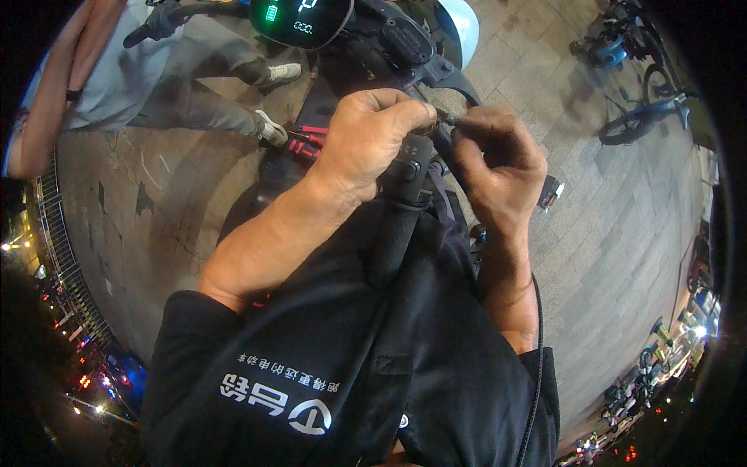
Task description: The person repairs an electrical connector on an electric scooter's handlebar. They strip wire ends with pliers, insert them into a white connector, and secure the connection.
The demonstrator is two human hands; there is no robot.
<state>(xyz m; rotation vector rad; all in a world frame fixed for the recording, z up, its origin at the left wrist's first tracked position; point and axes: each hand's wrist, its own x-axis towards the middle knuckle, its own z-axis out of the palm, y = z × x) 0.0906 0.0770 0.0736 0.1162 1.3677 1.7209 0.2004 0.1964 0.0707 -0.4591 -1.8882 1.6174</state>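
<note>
My left hand (369,136) is closed in a pinch above the handlebar grip of an electric scooter. Thumb and fingertips of my right hand (502,159) are also pressed together, just to its right. Between the two sets of fingertips shows a small, thin piece (446,117), partly metallic; its kind is too small to tell. Right below it, a black switch housing (408,167) sits on the handlebar, with the ribbed black grip (397,222) running toward me. Red-handled tools (306,142) lie beside my left wrist, on a dark surface.
The scooter's lit display (299,22) is at the top, beside a pale blue panel (459,31). A person in grey trousers (198,82) stands at left. A small black-and-white object (551,193) lies on the paving (599,210). A bicycle (642,113) stands far right.
</note>
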